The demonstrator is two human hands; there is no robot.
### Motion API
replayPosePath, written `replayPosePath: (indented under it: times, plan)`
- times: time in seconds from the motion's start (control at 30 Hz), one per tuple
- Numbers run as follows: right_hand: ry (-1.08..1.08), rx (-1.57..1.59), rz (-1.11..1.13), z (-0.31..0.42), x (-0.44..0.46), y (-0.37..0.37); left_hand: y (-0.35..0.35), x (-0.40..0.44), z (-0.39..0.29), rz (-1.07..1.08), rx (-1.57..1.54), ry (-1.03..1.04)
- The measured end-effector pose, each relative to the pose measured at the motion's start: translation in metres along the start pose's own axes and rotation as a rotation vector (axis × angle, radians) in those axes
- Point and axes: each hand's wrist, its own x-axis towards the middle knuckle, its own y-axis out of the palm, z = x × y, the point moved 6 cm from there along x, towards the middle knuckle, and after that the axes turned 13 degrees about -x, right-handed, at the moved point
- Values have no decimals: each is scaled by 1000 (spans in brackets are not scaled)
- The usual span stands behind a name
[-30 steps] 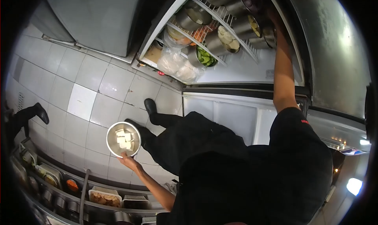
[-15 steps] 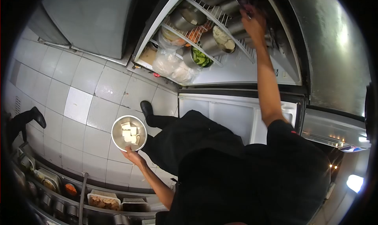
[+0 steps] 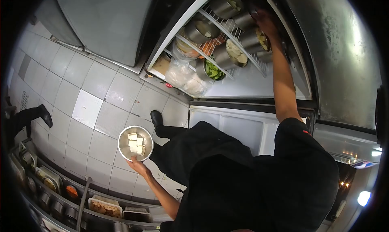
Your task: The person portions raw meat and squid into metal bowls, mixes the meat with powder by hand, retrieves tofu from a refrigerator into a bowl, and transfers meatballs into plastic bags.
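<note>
The left hand (image 3: 139,167) is clamped on the near rim of a round metal bowl (image 3: 123,147), holding it above the tiled floor (image 3: 84,146), just beside the dark trousers (image 3: 182,147). The bowl has a bright, pale rim and dull grey inner walls, its mouth facing the camera; several white, block-like pieces (image 3: 140,141) sit loosely grouped inside, most with flat faces and straight edges. Farther off, leafy green pieces (image 3: 213,71) fill a steel pot beside clear plastic bags (image 3: 177,74) in the open refrigerator (image 3: 251,86), and pale pieces (image 3: 235,51) fill another pot. Deeper in, the right hand (image 3: 266,23) reaches among the steel pots, blurred and shadowed, so whether its fingers are apart or together cannot be told. Compared with half a second ago, a pot of yellowish pieces (image 3: 261,39) shows beside the forearm, which was covering it; the bowl's white pieces keep their grouping.
</note>
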Motion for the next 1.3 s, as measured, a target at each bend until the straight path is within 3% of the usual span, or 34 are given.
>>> replayPosePath:
  times: [0.13, 0.2, 0.23, 0.33, 0.4, 0.43, 0.5, 0.53, 0.6, 0.67, 0.73, 0.77, 0.8, 0.87, 0.93, 1.3]
  plan:
    - [-61, -238, -222, -10, -1, -17, -4, 2, -1, -29, -6, 10]
    - [-47, -185, -283, -12, -10, -24, 2, -1, -8, -5, -4, 17]
    - [100, 68, -253, -25, -15, -21, 3, -2, -11, 8, 4, 21]
    - [-141, 120, -335, 6, -28, -43, 5, 0, -13, 16, 38, 59]
    - [-173, -436, -603, 69, -38, -82, 5, 4, -11, 18, 42, 62]
    - [-168, -432, -604, 70, -34, -75, 5, 6, -9, 24, 46, 60]
    - [-347, 45, -331, 73, -19, -53, -2, 17, -1, 48, 88, 80]
    - [-343, 39, -335, 93, -23, -61, -5, 21, 1, 72, 123, 94]
    - [140, 207, -124, 116, -26, -66, -4, 23, 1, 96, 127, 98]
    - [91, 149, -132, 121, -26, -67, -3, 22, -1, 109, 130, 101]
    - [204, 266, -119, 126, -38, -73, 3, 11, -11, 56, 57, 79]
    - [205, 269, -116, 106, -34, -60, 1, 12, -6, 53, 60, 80]
    - [87, 187, -304, 82, -29, -60, -3, 14, -3, 61, 102, 96]
    - [89, 242, -425, 74, -42, -82, -5, 18, 2, 75, 139, 113]
    - [113, -113, -636, -42, -24, -32, -10, 19, 4, 48, 141, 101]
    - [12, -124, -148, 12, 60, -13, -16, 16, -11, 59, 175, 185]
